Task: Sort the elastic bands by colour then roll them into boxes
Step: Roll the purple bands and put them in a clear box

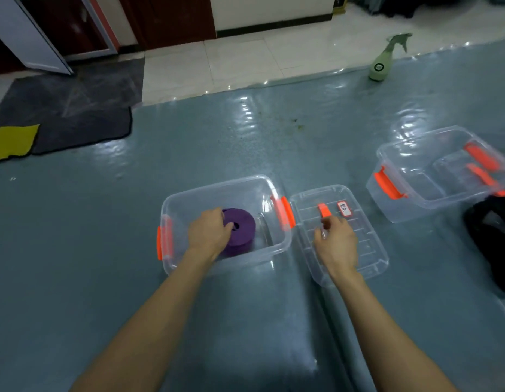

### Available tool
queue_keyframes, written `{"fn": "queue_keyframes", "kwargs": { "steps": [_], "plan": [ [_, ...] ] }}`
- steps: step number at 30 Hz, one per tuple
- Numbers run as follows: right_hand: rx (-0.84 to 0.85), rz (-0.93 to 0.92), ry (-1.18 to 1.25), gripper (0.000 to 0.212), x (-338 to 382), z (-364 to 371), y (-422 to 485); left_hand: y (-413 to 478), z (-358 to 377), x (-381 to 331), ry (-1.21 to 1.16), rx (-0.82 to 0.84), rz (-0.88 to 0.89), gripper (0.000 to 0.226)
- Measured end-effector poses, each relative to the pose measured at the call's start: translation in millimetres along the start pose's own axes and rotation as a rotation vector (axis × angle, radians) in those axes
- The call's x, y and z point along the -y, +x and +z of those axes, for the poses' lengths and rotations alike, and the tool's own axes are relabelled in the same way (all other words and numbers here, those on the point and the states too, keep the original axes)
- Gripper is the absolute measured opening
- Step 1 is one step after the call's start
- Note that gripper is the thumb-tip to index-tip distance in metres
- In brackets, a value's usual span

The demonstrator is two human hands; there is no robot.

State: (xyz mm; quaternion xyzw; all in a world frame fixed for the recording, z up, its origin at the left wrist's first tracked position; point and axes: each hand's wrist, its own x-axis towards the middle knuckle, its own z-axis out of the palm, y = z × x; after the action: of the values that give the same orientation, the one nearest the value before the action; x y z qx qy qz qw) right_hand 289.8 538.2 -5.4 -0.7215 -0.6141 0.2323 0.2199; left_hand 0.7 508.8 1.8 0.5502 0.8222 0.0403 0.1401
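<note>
1. The left hand [210, 232] reaches into a clear box [189, 199] with orange latches and grips the purple band [243, 230], with its fingers curled over the top.
2. The purple band is wound into a tight roll and sits inside this box, near its middle.
3. A clear lid [367, 250] lies flat on the floor mat [104, 236] just beside the box, on its right. It carries an orange handle [324, 210] and a small white label [344, 208].
4. The right hand [334, 240] is over the lid, fingers curled, with its fingertips at the near end of the orange handle. Whether it grips the handle cannot be told.
5. A second clear box [401, 154] stands farther right, well apart from the first.
6. A black heap [492, 250] lies at the right edge, near the second box.
7. A green spray bottle [381, 62] stands upright at the far edge of the mat.
</note>
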Motion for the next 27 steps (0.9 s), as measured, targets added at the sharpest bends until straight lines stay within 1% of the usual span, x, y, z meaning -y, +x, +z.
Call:
{"fn": "queue_keyframes", "kwargs": {
  "steps": [3, 5, 8, 10, 12, 14, 16, 17, 19, 20, 22, 24, 25, 26, 27],
  "plan": [
    [0.147, 0.129, -0.196, 0.033, -38.6, 3.7, 23.7, -37.4, 1.3, -8.4, -0.149, -0.137, 0.006, 0.039],
    [0.211, 0.140, -0.279, 0.040, -52.3, 4.9, 38.6, -67.6, 7.1, -16.1, -0.168, -0.222, 0.046, 0.046],
    [0.267, 0.103, -0.260, 0.041, -60.4, 5.0, 61.0, -99.0, 17.7, -28.2, -0.028, -0.290, 0.120, 0.055],
    [0.299, 0.114, -0.208, 0.040, -60.4, 1.2, 71.2, -103.1, 19.6, -31.2, 0.042, -0.297, 0.126, 0.061],
    [0.299, 0.130, -0.174, 0.039, -61.6, -7.5, 67.9, -100.7, 21.1, -31.5, 0.060, -0.294, 0.106, 0.060],
    [0.251, 0.131, -0.124, 0.044, -66.9, -20.6, 49.7, -98.3, 22.8, -29.4, 0.056, -0.289, 0.087, 0.057],
    [0.192, 0.133, -0.095, 0.044, -74.2, -40.7, 21.0, -96.6, 23.5, -27.8, -0.005, -0.282, 0.065, 0.053],
    [0.167, 0.135, -0.095, 0.042, -78.6, -52.8, 5.9, -95.4, 22.2, -29.6, -0.091, -0.284, 0.061, 0.047],
    [0.118, 0.108, -0.109, 0.040, -84.2, -80.3, -21.1, -91.3, 12.3, -45.4, -0.359, -0.256, 0.086, 0.033],
    [0.098, 0.077, -0.122, 0.040, -83.3, -94.7, -32.1, -88.2, 3.5, -60.6, -0.498, -0.246, 0.097, 0.031],
    [0.080, -0.016, -0.142, 0.036, -70.4, -122.1, -45.7, -78.8, -20.1, -97.4, -0.791, -0.198, 0.103, 0.037],
    [0.076, -0.172, -0.163, 0.032, -43.6, -142.0, -46.1, -67.4, -45.5, -127.5, -1.157, 0.020, 0.071, 0.049],
    [0.078, -0.272, -0.174, 0.034, -27.7, -147.9, -42.2, -62.3, -54.9, -134.2, -1.264, 0.126, 0.079, 0.051],
    [0.073, -0.370, -0.190, 0.037, -12.0, -151.1, -36.8, -58.9, -63.3, -134.6, -1.291, 0.180, 0.114, 0.048],
    [0.041, -0.457, -0.197, 0.038, 1.9, -151.3, -30.8, -57.0, -69.5, -129.4, -1.294, 0.167, 0.145, 0.041]
  ]
}}
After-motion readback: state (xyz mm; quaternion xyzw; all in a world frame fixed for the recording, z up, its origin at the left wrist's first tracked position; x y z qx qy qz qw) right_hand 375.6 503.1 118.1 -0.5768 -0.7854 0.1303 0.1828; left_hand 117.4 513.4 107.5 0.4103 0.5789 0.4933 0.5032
